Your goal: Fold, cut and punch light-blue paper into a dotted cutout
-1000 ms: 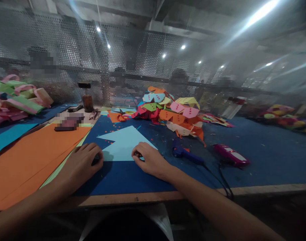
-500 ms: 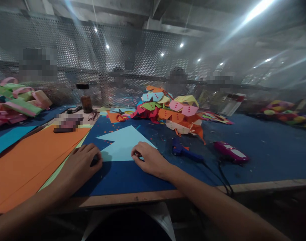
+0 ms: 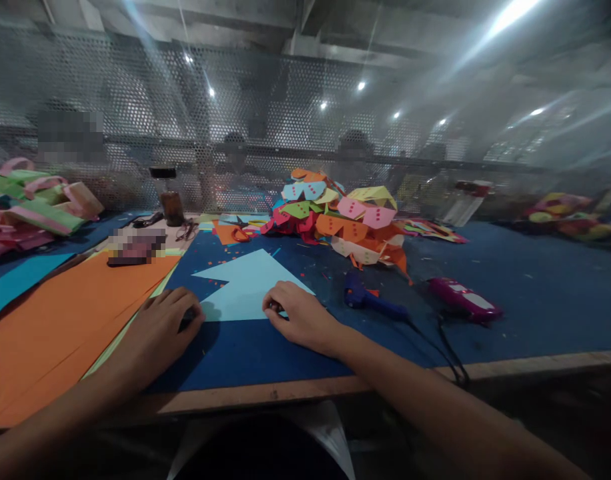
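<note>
A light blue sheet of paper (image 3: 250, 287) with a notch cut into its left side lies flat on the blue tabletop. My right hand (image 3: 300, 310) rests on its right part, fingers curled in loosely, with nothing visible in them. Beside the sheet's lower left corner is my left hand (image 3: 168, 320), its fingers bent down and thumb near the index finger; I see nothing held there. Under my left wrist lie large orange paper sheets (image 3: 85, 320). To the right of my right hand are a blue glue gun (image 3: 373, 300) and a magenta corded device (image 3: 463, 300).
Folded paper masks (image 3: 340, 220) are heaped at the back centre, near orange-handled scissors (image 3: 240, 233). A dark-lidded jar (image 3: 170, 200) and a phone-like object (image 3: 135, 248) stand left. Pastel paper pieces (image 3: 35, 203) pile up far left. Behind runs a perforated metal screen (image 3: 265, 100).
Both hands keep almost the same place and pose. The view has shifted very slightly; the papers and tools have not moved on the table.
</note>
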`<move>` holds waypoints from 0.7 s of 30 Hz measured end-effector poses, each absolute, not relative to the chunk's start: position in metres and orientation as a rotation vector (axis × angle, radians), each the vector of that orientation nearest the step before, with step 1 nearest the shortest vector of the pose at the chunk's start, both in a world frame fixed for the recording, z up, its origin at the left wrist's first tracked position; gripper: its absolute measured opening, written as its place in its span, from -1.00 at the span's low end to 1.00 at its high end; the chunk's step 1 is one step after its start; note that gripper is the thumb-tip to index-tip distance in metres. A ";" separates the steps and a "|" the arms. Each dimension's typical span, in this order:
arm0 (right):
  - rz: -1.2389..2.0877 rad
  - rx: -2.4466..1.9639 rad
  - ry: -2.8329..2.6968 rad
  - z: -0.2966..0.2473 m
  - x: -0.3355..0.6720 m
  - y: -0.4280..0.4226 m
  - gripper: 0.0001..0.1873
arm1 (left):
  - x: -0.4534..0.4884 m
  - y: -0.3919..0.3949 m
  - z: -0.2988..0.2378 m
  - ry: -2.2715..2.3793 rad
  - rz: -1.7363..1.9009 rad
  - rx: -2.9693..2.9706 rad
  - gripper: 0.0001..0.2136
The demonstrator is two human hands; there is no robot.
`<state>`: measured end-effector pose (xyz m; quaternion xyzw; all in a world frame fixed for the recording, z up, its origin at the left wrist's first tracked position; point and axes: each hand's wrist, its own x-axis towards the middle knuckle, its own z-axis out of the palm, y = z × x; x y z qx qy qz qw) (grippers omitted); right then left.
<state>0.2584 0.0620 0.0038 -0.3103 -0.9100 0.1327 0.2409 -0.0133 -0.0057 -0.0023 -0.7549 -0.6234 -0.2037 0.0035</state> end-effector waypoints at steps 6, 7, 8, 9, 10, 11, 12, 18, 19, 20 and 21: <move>0.358 -0.846 -2.488 0.003 0.258 0.063 -0.87 | -0.012 -0.004 -0.002 -1.921 -0.623 -2.353 -0.85; 0.357 -0.845 -2.487 0.003 0.258 0.063 -0.87 | -0.012 -0.004 -0.002 -1.928 -0.622 -2.353 -0.85; 0.356 -0.843 -2.487 0.004 0.258 0.063 -0.87 | -0.012 -0.004 -0.001 -1.936 -0.624 -2.352 -0.86; 0.355 -0.841 -2.488 0.004 0.258 0.062 -0.87 | -0.012 -0.005 -0.001 -1.941 -0.627 -2.352 -0.86; 0.354 -0.839 -2.489 0.005 0.258 0.062 -0.87 | -0.012 -0.005 -0.001 -1.943 -0.627 -2.354 -0.86; 0.353 -0.837 -2.491 0.005 0.258 0.062 -0.87 | -0.012 -0.006 -0.001 -1.943 -0.624 -2.357 -0.86; 0.352 -0.837 -2.493 0.005 0.258 0.062 -0.87 | -0.012 -0.006 0.000 -1.942 -0.620 -2.358 -0.86; 0.345 -0.834 -2.498 0.005 0.258 0.061 -0.88 | -0.016 -0.006 -0.002 -1.953 -0.607 -2.335 -0.85; 0.346 -0.832 -2.496 0.005 0.258 0.061 -0.88 | -0.016 -0.006 -0.003 -1.957 -0.610 -2.338 -0.84; 0.346 -0.831 -2.496 0.005 0.258 0.061 -0.88 | -0.017 -0.005 -0.003 -1.958 -0.614 -2.342 -0.83; 0.343 -0.831 -2.496 0.005 0.258 0.062 -0.88 | -0.017 -0.005 -0.004 -1.956 -0.619 -2.342 -0.82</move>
